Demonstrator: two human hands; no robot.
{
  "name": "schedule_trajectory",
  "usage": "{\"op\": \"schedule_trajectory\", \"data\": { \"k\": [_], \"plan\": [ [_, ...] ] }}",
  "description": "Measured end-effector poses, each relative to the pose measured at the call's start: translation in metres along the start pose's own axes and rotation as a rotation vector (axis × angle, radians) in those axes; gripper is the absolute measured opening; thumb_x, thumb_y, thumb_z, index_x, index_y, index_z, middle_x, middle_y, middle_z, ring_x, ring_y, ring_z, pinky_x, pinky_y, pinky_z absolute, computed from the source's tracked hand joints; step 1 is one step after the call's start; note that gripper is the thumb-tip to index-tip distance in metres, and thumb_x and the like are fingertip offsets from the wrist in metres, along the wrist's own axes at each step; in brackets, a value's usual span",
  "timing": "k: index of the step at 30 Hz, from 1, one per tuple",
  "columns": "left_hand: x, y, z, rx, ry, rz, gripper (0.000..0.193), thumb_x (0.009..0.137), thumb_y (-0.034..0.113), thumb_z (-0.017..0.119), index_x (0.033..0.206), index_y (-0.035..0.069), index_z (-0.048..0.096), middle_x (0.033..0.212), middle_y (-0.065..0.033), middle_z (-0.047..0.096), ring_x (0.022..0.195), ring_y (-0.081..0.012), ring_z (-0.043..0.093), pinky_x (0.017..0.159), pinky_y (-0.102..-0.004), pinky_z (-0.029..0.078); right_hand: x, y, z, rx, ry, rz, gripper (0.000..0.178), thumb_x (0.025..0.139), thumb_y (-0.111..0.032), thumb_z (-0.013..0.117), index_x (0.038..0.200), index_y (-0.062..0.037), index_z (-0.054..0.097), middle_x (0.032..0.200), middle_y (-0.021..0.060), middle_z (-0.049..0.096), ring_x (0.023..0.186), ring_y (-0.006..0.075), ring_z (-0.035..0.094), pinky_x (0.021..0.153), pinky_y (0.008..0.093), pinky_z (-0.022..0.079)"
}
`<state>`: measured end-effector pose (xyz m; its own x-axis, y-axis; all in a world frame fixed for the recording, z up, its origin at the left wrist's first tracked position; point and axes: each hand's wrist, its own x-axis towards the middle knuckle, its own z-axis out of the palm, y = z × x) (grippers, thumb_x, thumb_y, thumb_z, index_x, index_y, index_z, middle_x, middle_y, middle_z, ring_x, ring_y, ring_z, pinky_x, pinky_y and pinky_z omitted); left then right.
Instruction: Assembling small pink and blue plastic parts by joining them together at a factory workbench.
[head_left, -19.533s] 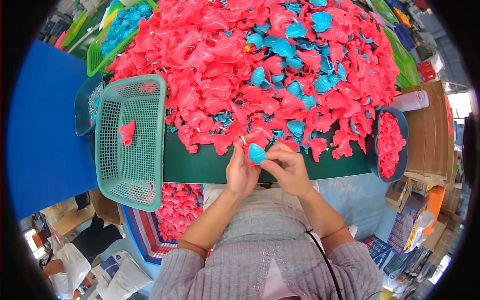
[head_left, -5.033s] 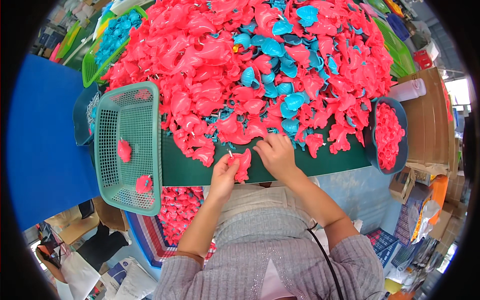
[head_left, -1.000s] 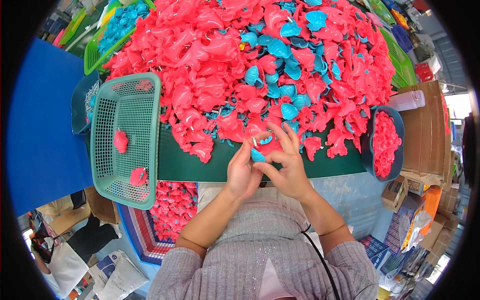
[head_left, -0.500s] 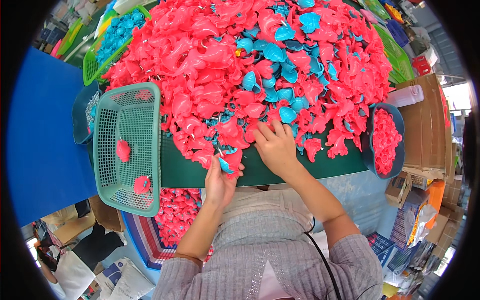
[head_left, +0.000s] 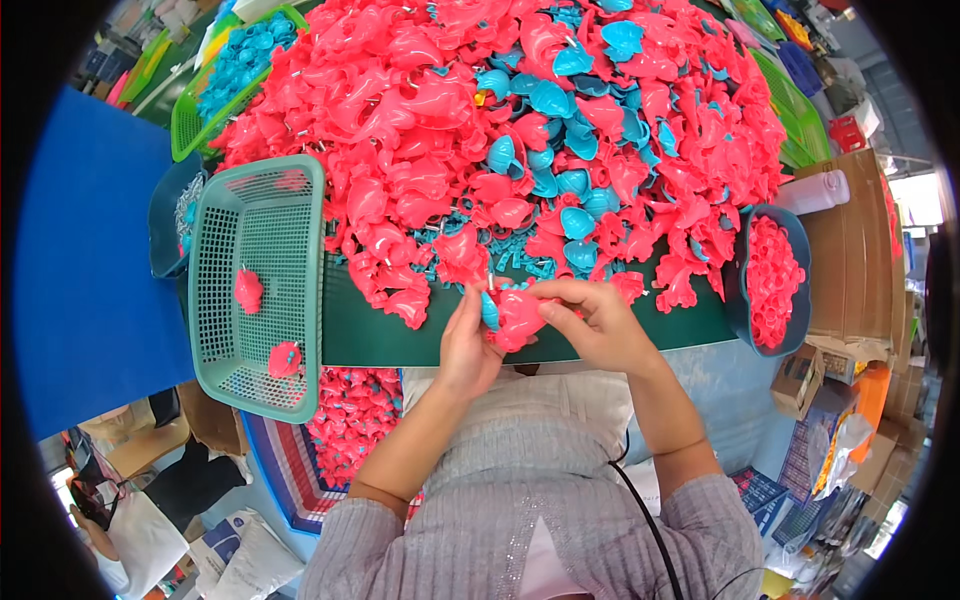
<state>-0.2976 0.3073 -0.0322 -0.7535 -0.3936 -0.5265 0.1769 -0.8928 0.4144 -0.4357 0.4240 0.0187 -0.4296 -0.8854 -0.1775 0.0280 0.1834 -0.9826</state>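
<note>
Both hands meet over the near edge of the green table. My left hand is closed around a part-assembled toy piece, with a blue shell part showing near its thumb. In my right hand the fingers pinch a glossy pink plastic shell, pressed up against that blue part. A small pale pin sticks up from the held piece. Just beyond my hands spreads a large heap of pink shells, mixed with blue cupped shells. Small blue parts lie loose at the heap's near side.
On the left a green mesh basket holds several pink pieces, beside a dark tub of small metal parts. A dark tub of small pink parts and a clear bottle stand right. Below the table, a crate holds more pink pieces.
My right hand has left the heap with a pink shell and come to my left hand. The left hand has shifted right and slightly nearer. Both now meet at the held piece.
</note>
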Motion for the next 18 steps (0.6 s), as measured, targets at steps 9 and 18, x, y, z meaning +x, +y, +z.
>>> {"op": "schedule_trajectory", "data": {
  "k": [9, 18],
  "plan": [
    [-0.017, -0.005, 0.033, 0.106, -0.131, -0.007, 0.039, 0.103, 0.037, 0.028, 0.123, 0.006, 0.044, 0.115, -0.0110, 0.056, 0.096, -0.0226, 0.063, 0.076, -0.0390, 0.057, -0.020, 0.002, 0.018, -0.774, 0.271, -0.596, 0.050, 0.068, -0.022, 0.080, 0.112, -0.0033, 0.064, 0.120, 0.0113, 0.059, 0.110, 0.0321, 0.052, 0.093, 0.0420, 0.041],
    [-0.020, -0.004, 0.030, 0.198, -0.140, 0.161, 0.040, 0.104, 0.035, 0.028, 0.123, 0.005, 0.046, 0.114, -0.0088, 0.057, 0.108, -0.0182, 0.056, 0.093, -0.0340, 0.047, -0.023, -0.006, 0.022, -0.743, 0.262, -0.625, 0.056, 0.067, -0.016, 0.081, 0.116, 0.0025, 0.062, 0.120, 0.0147, 0.062, 0.112, 0.0324, 0.055, 0.090, 0.0419, 0.043]
  ]
}}
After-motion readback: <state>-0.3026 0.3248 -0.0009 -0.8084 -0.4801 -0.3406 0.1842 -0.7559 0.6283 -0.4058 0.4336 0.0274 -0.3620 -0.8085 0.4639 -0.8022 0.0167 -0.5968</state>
